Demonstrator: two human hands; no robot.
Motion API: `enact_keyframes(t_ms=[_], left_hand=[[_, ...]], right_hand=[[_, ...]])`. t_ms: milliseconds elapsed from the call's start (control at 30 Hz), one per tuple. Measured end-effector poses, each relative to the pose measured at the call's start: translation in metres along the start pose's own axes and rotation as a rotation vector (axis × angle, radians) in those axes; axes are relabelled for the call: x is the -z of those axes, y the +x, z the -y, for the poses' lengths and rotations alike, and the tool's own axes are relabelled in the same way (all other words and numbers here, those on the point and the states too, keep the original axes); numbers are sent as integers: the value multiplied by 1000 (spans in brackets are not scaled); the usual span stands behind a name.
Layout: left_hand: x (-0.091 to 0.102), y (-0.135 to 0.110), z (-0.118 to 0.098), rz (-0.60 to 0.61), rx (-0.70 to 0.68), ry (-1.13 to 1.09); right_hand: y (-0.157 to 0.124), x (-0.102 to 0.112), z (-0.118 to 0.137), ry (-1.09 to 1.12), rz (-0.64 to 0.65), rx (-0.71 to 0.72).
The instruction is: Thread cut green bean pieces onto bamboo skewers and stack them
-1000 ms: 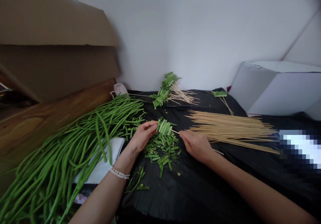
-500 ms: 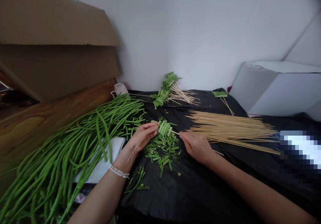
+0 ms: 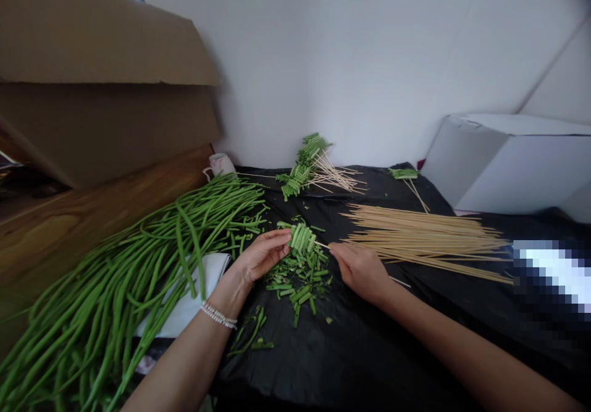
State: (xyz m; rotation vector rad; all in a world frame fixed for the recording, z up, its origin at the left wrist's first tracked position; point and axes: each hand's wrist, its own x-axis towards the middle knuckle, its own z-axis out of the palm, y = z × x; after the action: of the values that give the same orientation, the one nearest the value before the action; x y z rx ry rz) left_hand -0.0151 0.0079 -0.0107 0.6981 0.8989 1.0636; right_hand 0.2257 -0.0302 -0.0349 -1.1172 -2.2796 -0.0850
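Note:
Several short green bean pieces (image 3: 303,238) sit side by side on a thin wooden skewer (image 3: 322,246). My right hand (image 3: 360,270) is closed around the skewer's bare right part. At the left end of the row, my left hand (image 3: 265,253) pinches a bean piece mostly hidden by its fingers. Below both hands lies a loose pile of cut bean pieces (image 3: 302,276) on black plastic sheeting (image 3: 369,350). A beaded bracelet (image 3: 218,316) circles my left wrist.
Long green beans (image 3: 120,276) heap at left over a white cloth (image 3: 173,307). Bare skewers (image 3: 429,236) lie at right. Finished bean skewers (image 3: 305,164) are stacked by the wall, beside a mug (image 3: 221,164). A cardboard box (image 3: 111,48) and a white box (image 3: 512,162) flank the table.
My left fingers have shifted slightly at the left end of the bean row. The right hand keeps its grip on the skewer, almost unmoved.

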Motion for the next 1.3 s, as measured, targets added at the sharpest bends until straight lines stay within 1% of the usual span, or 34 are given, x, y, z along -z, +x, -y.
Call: enact_keyframes(t_ms=[167,233,300,367,433,533,600,700,800,1000,1067,1133,1233,1300], left_hand=[[-6,-2,0,-35,-50,-1],[-11,-3,4,-9,-69,20],[-16,-5,8,29,-73,88],[-20,-6,12,37,-75,146],[-22,-7,14,33,-94,153],[-22,-8,13,73,-115,142],[-21,-8,11,107,-105,151],[-20,-9,11,126,-85,171],[-17,-8,13,112,-92,200],[-15,-4,19,62,-149,336],[-16,-5,18,54,-166,320],[-19,-6,15,70,-151,259],[-21,-9,11,149,-101,160],[-22,-10,11,207,-95,123]], right_hand=[[4,1,5,22,-10,-16],[5,2,8,36,-13,-26],[6,2,12,52,-6,-17],[6,2,13,63,5,-3],[6,1,14,74,-1,-6],[5,0,13,112,-22,-13],[4,-1,13,131,-26,-2],[3,-2,15,128,-16,17],[2,-2,16,113,4,13],[3,-3,15,86,27,-21],[5,-2,14,96,21,-28],[6,-2,14,120,11,-32],[6,-3,14,175,-2,-42],[6,-3,14,200,-4,-49]])
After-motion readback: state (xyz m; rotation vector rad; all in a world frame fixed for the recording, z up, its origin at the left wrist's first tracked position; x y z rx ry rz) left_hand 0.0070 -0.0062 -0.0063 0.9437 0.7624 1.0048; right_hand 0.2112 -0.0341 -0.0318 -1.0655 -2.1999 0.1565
